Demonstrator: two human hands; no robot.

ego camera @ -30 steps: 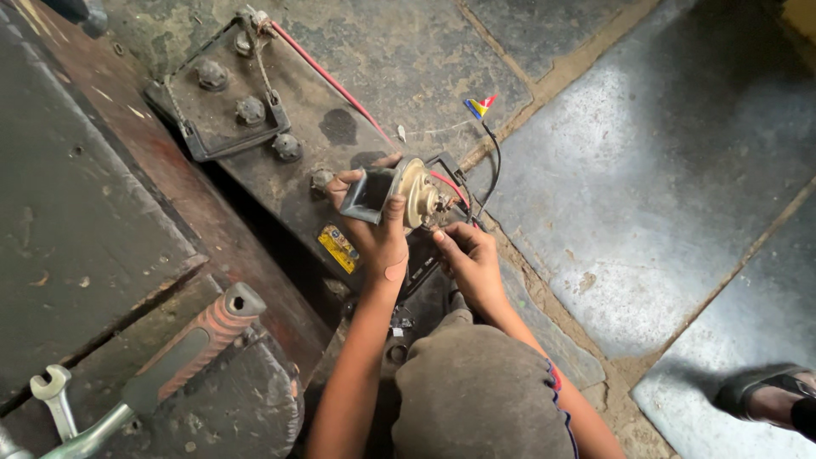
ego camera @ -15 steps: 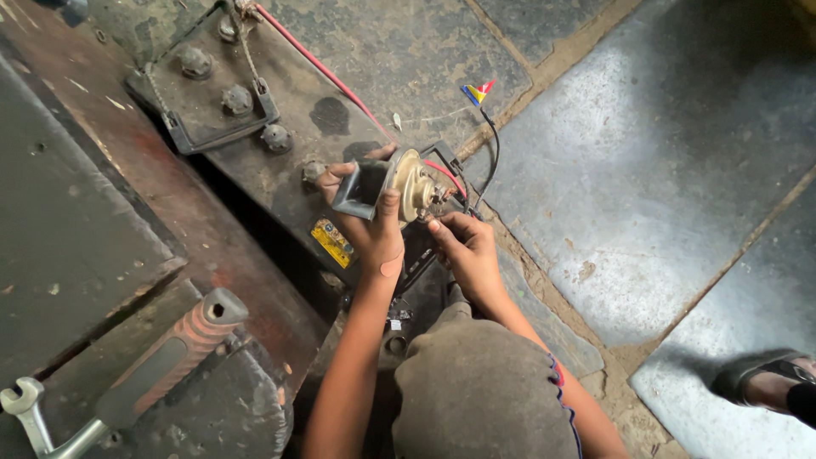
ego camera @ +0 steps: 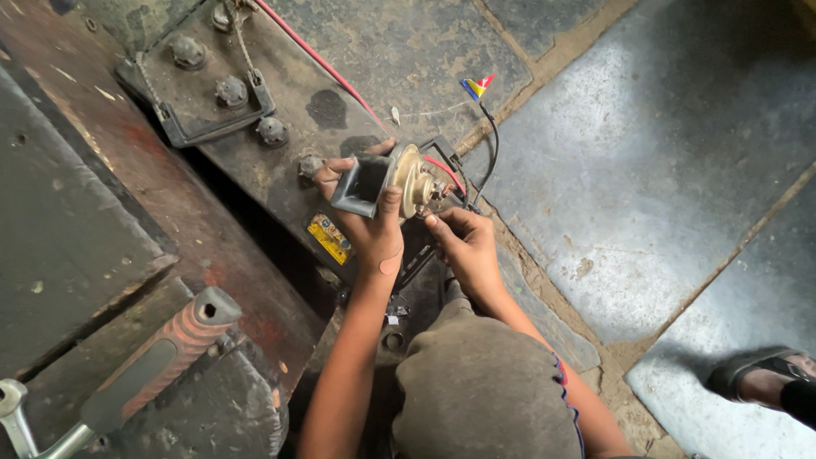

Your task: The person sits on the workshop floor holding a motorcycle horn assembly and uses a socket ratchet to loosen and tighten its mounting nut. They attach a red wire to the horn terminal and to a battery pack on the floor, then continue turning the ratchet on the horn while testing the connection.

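Observation:
My left hand (ego camera: 367,231) grips a small horn (ego camera: 398,180), a brass-coloured round disc with a grey rectangular mouth, and holds it over a dusty black battery (ego camera: 280,127). My right hand (ego camera: 463,245) is curled just right of the disc, fingertips pinching a black wire (ego camera: 491,149) at the terminals on the horn's back. A red wire (ego camera: 327,68) runs from the upper left across the battery to the horn. The black wire's far end carries a small coloured tip (ego camera: 476,86). A grey cap (ego camera: 480,395) hides my forearms lower down.
A rusty metal plate (ego camera: 93,212) lies at left. A lever with an orange rubber grip (ego camera: 170,348) and a spanner (ego camera: 13,412) sit at the bottom left. Grey stone slabs (ego camera: 680,153) fill the right, with another person's sandalled foot (ego camera: 761,378) at the bottom right.
Both hands keep their hold on the horn and the wire. The view has shifted, so the lever and spanner sit lower and further left in the frame.

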